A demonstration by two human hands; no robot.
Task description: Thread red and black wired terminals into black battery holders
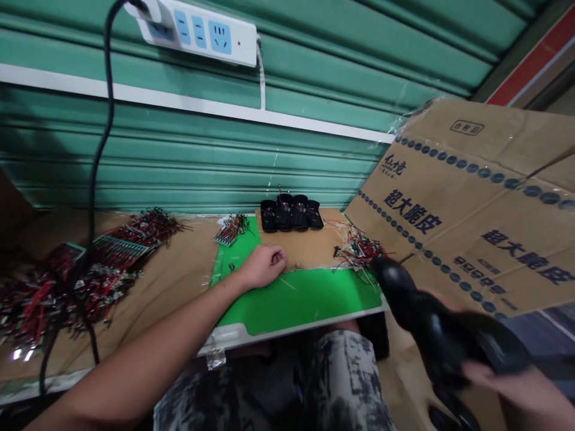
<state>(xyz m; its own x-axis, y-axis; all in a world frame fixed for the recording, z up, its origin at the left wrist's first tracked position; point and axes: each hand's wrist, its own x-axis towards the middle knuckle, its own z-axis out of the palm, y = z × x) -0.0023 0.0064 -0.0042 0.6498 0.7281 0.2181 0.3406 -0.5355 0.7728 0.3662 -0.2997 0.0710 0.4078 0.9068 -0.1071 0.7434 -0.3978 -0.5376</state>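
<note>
My left hand [266, 266] rests on the green board [314, 299] beside a cardboard sheet, its fingers curled into a loose fist with nothing visible in them. At the lower right, my right hand [507, 383] is wrapped round a black gun-shaped tool [440, 329], both blurred by motion. The tool's rounded front end points up and left, close to a tangled pile of red and black wired parts [362, 248]. Several black housings with thin wires [291, 212] stand in a row at the back. A smaller bundle of wired parts [233, 227] lies behind my left hand.
Large heaps of wired boards [121, 251] cover cardboard at the left. A black cable [101, 137] hangs across that side from a white power strip [202, 33] on the green shutter [193, 161]. A printed cardboard box [462, 203] walls in the right side.
</note>
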